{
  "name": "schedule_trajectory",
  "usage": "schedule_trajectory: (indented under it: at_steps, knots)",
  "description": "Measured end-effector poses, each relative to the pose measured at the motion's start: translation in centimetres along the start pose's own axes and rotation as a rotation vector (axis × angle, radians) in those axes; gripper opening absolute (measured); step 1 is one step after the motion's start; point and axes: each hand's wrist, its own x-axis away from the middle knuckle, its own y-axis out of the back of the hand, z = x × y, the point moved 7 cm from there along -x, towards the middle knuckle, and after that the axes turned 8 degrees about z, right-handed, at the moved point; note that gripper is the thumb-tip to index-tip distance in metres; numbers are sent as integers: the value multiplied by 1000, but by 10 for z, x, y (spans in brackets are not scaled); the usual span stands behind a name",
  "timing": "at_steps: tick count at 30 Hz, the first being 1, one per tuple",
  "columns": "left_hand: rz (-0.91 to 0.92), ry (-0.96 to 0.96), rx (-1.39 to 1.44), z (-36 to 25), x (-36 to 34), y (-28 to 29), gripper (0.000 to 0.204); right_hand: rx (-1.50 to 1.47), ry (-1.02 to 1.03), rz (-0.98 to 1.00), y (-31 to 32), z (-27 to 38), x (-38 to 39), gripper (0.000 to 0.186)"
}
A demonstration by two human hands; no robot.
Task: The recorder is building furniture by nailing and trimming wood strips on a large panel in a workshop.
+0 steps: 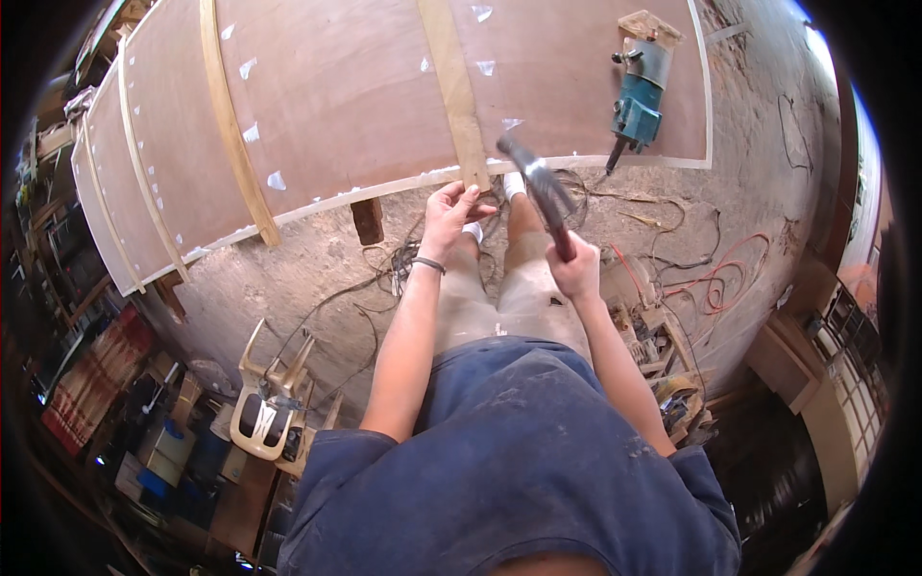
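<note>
A claw hammer (554, 206) with a dark handle is gripped in my right hand (574, 269), its metal head raised near the panel's front edge. My left hand (449, 219) is closed in a pinch at the near end of a wooden strip (449, 82). Anything between those fingertips is too small to make out. The strip lies across a large light-brown plywood panel (336, 96) with a pale border and scattered white patches. On the panel's right part rests a teal and silver power trimmer (639, 106), its cord end toward me.
More strips (226, 115) cross the panel farther left. Black cables (379, 278) and an orange-red hose (720, 288) lie on the rough floor. A cream plastic chair (259, 422) stands at the lower left, beside stacked clutter. Wood scraps (672, 370) are piled right of my legs.
</note>
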Motion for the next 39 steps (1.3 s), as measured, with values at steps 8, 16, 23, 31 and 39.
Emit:
schedule_trajectory:
  at_steps: [8,16,23,31,39]
  knots:
    - [35,-61,-41,0,-5,-3,22,273,-49,81,-12,-3,17,21]
    - [49,-97,-45,-5,-2,2,27,48,263,51,3,44,34,22]
    - [24,-65,28,1,-1,-4,25,270,-11,25,-4,6,22,21]
    - [37,-119,48,2,-4,-3,21,285,-25,94,-5,1,15,21]
    - [48,-94,37,3,-4,1,23,313,36,117,-10,-2,9,18]
